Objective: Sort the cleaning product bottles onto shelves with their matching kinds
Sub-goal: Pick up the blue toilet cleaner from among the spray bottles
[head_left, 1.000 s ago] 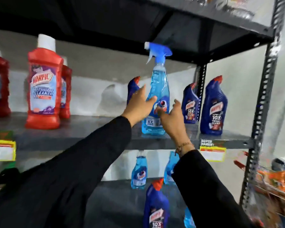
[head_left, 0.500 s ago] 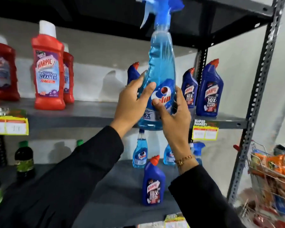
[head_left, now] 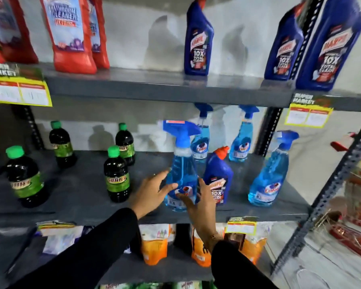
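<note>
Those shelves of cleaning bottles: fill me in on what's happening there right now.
A person is sorting cleaners. Both hands, left hand and right hand, are around a blue spray bottle standing on the middle shelf, fingers spread as if just setting it down. Three matching spray bottles stand nearby. A dark blue toilet cleaner bottle beside it looks misplaced; its kind sits on the upper shelf.

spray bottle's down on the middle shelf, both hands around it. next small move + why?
Probably let go of the spray bottle and shift the right hand to the dark blue bottle just beside it. The spray bottle stands upright among three others of its kind, while that red-capped bottle is the odd one there; its matches stand on the shelf above.
</note>
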Demonstrator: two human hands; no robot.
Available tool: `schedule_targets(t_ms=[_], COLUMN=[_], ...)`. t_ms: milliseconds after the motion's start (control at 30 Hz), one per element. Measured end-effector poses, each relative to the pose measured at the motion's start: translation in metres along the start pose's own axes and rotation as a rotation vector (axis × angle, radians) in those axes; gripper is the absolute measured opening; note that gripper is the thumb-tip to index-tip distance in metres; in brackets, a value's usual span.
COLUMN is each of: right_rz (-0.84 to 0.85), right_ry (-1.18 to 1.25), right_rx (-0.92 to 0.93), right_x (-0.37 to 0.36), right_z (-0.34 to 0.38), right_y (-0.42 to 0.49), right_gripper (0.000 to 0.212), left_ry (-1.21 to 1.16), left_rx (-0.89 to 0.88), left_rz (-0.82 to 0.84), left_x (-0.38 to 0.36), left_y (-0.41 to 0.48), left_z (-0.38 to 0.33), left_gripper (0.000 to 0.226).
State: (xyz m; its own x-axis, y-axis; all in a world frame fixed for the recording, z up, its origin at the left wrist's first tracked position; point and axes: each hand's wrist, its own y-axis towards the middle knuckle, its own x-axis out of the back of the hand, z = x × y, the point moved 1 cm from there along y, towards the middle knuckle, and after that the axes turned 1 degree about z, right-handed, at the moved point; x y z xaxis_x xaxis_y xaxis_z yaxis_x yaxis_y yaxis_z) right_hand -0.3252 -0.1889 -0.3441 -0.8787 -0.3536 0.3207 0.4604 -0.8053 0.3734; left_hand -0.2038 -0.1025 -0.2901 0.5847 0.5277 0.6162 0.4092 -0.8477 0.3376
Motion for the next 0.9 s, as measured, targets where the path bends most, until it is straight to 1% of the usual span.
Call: schedule_targets(t_ms=[67, 133, 233, 333, 433, 467, 500, 533, 567, 600, 633, 667, 700, 733, 767, 833, 867, 900], right_rz=[0.035, 0.057, 0.05, 0.051, 0.09, 0.09, 0.058, -0.013, -0.104, -0.195, -0.279, -0.35, -0.398, -0.421, -0.408, -0.253, -0.182, -0.127], right_ry=[-0.038, -0.039, -0.055, -0.069, -0.076, -0.09, -0.135, -0.203, -0.27, -0.316, -0.337, -0.331, -0.304, -0.281, -0.252, -0.086, -0.015, 0.02], right_rx=[-0.055, -0.083, -0.1, -0.1, -0.076, -0.034, 0.033, 0.119, 0.208, 0.283, 0.306, 0.254, 0.158, 0.037, -0.086, -0.275, -0.322, -0.352], right_x=[-0.015, -0.025, -0.03, -0.031, -0.029, -0.028, -0.024, -0.02, -0.013, -0.006, 0.002, 0.01, 0.019, 0.028, 0.035, 0.045, 0.049, 0.054], right_z=[-0.019, -0.029, -0.035, -0.038, -0.037, -0.037, -0.037, -0.037, -0.038, -0.042, -0.046, -0.053, -0.06, -0.071, -0.084, -0.093, -0.095, -0.095], right_y=[0.014, 0.028, 0.046, 0.054, 0.05, 0.046, 0.041, 0.035, 0.029, 0.023, 0.017, 0.013, 0.013, 0.015, 0.019, 0.029, 0.034, 0.037], right_gripper=[0.063, 0.06, 0.056, 0.059, 0.055, 0.052, 0.049, 0.045, 0.041, 0.036, 0.037, 0.043, 0.053, 0.064, 0.073, 0.086, 0.085, 0.079], left_ry=[-0.01, -0.008, 0.012, 0.001, -0.017, 0.007, 0.053, 0.111, 0.147, 0.149, 0.124, 0.072, 0.018, -0.04, -0.097, -0.189, -0.222, -0.25], left_rx=[0.092, 0.13, 0.146, 0.132, 0.142, 0.136, 0.109, 0.054, -0.035, -0.137, -0.241, -0.325, -0.376, -0.389, -0.375, -0.266, -0.172, -0.057], left_rz=[0.034, 0.034, 0.021, 0.018, -0.01, -0.076, -0.182, -0.316, -0.446, -0.531, -0.545, -0.495, -0.423, -0.361, -0.322, -0.27, -0.228, -0.166], left_x=[-0.008, -0.015, -0.023, -0.029, -0.038, -0.042, -0.047, -0.051, -0.057, -0.063, -0.071, -0.08, -0.089, -0.099, -0.107, -0.119, -0.124, -0.129], left_y=[0.013, 0.025, 0.042, 0.051, 0.047, 0.043, 0.038, 0.032, 0.028, 0.023, 0.02, 0.02, 0.022, 0.024, 0.028, 0.039, 0.045, 0.051], left_z=[0.018, 0.03, 0.04, 0.049, 0.062, 0.065, 0.065, 0.062, 0.055, 0.049, 0.039, 0.03, 0.019, 0.009, 0.0, -0.013, -0.015, -0.016], left_gripper=[0.05, 0.049, 0.048, 0.049, 0.052, 0.053, 0.053, 0.05, 0.044, 0.037, 0.032, 0.028, 0.026, 0.026, 0.028, 0.041, 0.049, 0.055])
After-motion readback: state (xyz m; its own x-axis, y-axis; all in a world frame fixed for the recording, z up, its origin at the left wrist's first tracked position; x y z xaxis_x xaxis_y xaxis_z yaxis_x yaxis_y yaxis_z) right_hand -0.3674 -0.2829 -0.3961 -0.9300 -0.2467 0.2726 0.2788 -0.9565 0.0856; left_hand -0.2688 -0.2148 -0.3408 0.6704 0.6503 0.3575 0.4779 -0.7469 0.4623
